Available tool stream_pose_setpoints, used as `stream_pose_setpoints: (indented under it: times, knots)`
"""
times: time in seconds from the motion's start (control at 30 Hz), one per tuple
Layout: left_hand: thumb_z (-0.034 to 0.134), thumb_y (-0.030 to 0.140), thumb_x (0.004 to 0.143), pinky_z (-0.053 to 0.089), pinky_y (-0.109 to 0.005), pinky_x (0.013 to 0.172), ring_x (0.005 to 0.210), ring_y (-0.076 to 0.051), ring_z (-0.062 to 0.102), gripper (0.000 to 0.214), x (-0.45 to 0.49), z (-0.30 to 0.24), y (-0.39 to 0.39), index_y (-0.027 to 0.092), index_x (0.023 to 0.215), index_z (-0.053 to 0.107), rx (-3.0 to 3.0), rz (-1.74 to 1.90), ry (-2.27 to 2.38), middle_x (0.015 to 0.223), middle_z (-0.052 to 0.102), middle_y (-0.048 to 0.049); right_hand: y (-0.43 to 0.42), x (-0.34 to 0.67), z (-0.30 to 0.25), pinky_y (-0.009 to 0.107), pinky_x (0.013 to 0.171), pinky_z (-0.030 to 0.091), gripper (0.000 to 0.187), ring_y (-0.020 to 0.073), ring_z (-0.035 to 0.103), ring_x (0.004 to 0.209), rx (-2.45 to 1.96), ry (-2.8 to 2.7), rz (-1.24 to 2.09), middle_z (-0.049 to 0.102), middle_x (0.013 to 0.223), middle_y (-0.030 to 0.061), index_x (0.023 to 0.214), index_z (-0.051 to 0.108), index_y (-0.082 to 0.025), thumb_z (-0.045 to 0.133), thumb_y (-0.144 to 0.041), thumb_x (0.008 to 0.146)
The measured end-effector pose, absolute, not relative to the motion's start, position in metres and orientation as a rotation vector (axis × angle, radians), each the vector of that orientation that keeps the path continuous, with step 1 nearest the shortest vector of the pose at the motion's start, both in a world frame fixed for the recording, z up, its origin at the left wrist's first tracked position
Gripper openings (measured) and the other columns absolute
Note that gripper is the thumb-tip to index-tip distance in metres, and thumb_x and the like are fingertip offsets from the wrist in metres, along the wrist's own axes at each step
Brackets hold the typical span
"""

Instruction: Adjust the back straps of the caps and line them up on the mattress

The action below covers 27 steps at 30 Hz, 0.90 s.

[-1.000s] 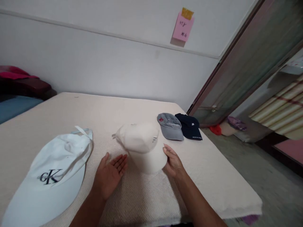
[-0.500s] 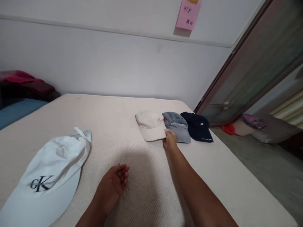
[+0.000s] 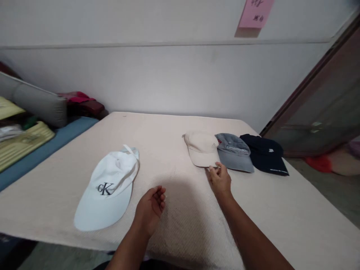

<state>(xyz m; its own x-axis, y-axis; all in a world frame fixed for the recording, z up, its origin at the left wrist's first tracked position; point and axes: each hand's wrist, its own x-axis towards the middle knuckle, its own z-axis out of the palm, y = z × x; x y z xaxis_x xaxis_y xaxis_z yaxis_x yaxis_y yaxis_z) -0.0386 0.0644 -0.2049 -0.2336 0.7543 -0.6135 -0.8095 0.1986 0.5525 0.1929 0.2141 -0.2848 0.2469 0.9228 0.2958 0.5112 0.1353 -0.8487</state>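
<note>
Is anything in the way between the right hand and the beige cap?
Nothing visible is. The right hand has its fingers at the front edge of the beige cap; the gray cap sits beside it, not between.

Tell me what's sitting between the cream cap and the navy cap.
The gray cap lies between the cream cap and the navy cap on the table, as the head view shows.

Bare forearms (image 3: 254, 236), bare wrists (image 3: 228, 199), bare hands (image 3: 151, 207)
</note>
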Motion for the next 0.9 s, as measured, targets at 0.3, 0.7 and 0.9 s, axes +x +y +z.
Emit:
stream_pose_setpoints:
  times: [0.3,0.7,0.9]
  knots:
    - [0.063,0.018,0.072,0.041,-0.015,0.051,0.056,-0.006,0.052,0.006,-0.127,-0.19,0.032,0.014,0.075,0.06,0.144,2.17,1.244,0.068,0.06,0.0012,0.202,0.188,-0.284,0.031,0.068,0.042,0.028,0.0221,0.061,0.07,-1.635,-1.616,0.422,0.067,0.075,0.006,0.087,0.062,-0.019,0.05,-0.04,0.074]
    - [0.069,0.05,0.059,0.033,-0.049,0.099,0.12,-0.041,0.043,0.074,-0.228,-0.213,-0.008,0.009,0.117,0.05,0.952,1.024,2.512,0.123,0.051,-0.0243,0.208,0.189,-0.29,0.032,0.066,0.041,0.028,0.0228,0.06,0.067,-1.693,-1.616,0.308,0.068,0.074,0.0079,0.085,0.063,-0.018,0.048,-0.039,0.073]
    - [0.076,0.049,0.052,0.035,-0.05,0.098,0.12,-0.042,0.044,0.084,-0.236,-0.212,-0.012,0.009,0.12,0.049,0.806,1.147,2.56,0.124,0.051,-0.0247,0.202,0.187,-0.287,0.034,0.069,0.041,0.027,0.024,0.06,0.071,-1.733,-1.593,0.312,0.068,0.076,0.0078,0.085,0.064,-0.019,0.049,-0.038,0.073]
